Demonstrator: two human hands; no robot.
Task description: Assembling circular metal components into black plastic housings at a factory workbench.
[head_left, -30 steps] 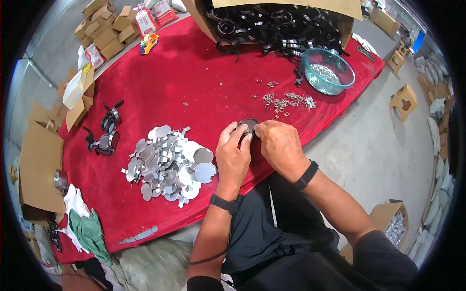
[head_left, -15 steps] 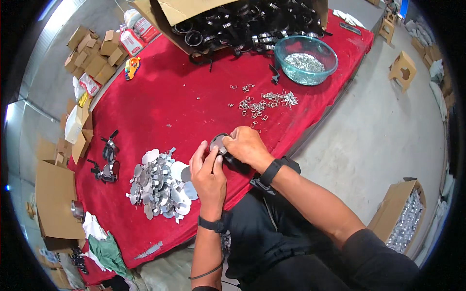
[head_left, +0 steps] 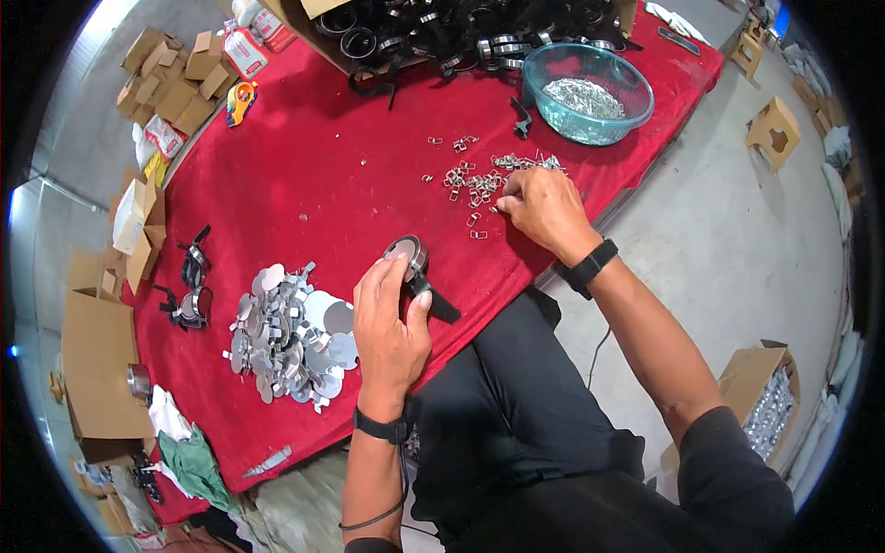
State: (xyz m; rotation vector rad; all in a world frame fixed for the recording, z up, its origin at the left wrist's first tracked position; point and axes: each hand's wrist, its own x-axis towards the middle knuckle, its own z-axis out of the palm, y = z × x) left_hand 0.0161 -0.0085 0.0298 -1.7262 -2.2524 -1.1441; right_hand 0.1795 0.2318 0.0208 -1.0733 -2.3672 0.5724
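At the near edge of the red cloth, my left hand (head_left: pixel 387 318) holds down a round metal-rimmed part with a flat disc inside (head_left: pixel 406 249). A black strap-like tail (head_left: pixel 441 302) sticks out of the part past my thumb. My right hand (head_left: pixel 550 212) is at the near edge of a scatter of small metal clips (head_left: pixel 472 184), thumb and forefinger pinched together. Whatever lies between those fingertips is too small to make out. Left of my left hand lies a heap of grey tabbed metal discs (head_left: pixel 290 336).
A teal see-through bowl (head_left: pixel 595 135) of silvery pins stands at the far right, beside a large carton of black metal-ringed parts (head_left: pixel 479 37). Two similar black parts (head_left: pixel 192 300) lie far left. An open carton (head_left: pixel 106 364) stands past the left edge; a stool (head_left: pixel 772 134) is on the floor.
My right hand has left the round part and reached away to the metal clips. My left hand stays on the part, whose black tail now shows. The whole view has shifted slightly.
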